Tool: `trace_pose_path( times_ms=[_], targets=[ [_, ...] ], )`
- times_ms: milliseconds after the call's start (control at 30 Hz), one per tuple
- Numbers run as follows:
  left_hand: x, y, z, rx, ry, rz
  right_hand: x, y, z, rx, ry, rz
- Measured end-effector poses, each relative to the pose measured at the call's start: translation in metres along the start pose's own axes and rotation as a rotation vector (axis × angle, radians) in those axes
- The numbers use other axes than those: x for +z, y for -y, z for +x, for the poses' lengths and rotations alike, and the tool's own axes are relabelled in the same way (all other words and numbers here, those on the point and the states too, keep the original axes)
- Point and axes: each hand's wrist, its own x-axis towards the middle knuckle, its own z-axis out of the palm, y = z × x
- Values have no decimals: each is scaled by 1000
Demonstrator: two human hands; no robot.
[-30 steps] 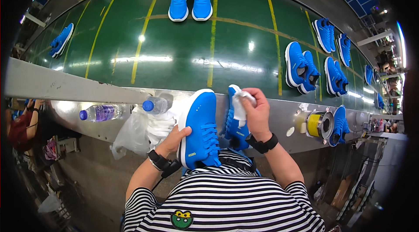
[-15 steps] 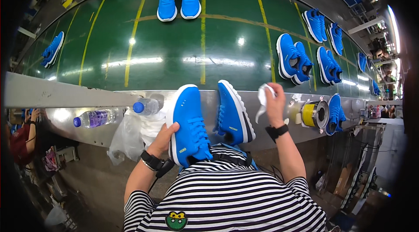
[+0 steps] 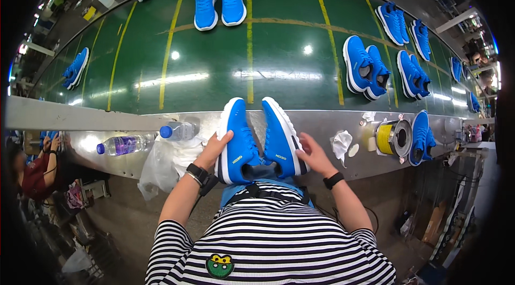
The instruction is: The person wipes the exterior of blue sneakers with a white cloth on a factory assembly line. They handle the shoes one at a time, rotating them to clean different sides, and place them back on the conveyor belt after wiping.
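Crumpled white cloth (image 3: 341, 143) now lies near the yellow-banded metal tin (image 3: 384, 139), contents unclear, as the left hand (image 3: 213, 149) clasps one blue white-soled sneaker (image 3: 236, 143) over the grey metal ledge (image 3: 317, 128), the right hand (image 3: 315, 156), fingers parted, touching its matching sneaker (image 3: 278, 143).

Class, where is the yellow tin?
In the head view, the yellow tin is on the metal ledge at the right, between a crumpled white cloth and a pair of blue shoes.

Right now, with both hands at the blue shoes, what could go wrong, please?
The right hand has its fingers apart at the heel of the right shoe, so that shoe might slip if lifted like this. The plastic bag hangs over the front edge of the metal ledge, so the left forearm could snag it. The yellow-labelled tin sits close to another blue shoe; a bump might mark it.
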Motion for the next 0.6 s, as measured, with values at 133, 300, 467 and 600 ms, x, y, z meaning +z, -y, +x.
trace_pose_path(
  times_ms=[133, 300, 467, 600],
  targets=[
    [9, -7, -10, 87, 109, -4, 21, -22, 7, -43, -69, -187],
    [-8, 11, -31, -67, 134, -107, 21, -15, 13, -10, -22, -122],
    [0, 6, -27, 66, 24, 44, 17, -1, 17, 51, 31, 49],
    [-1, -4, -25, 189, -11, 172, 6, -1, 16, 122, 49, 259]
  ],
)
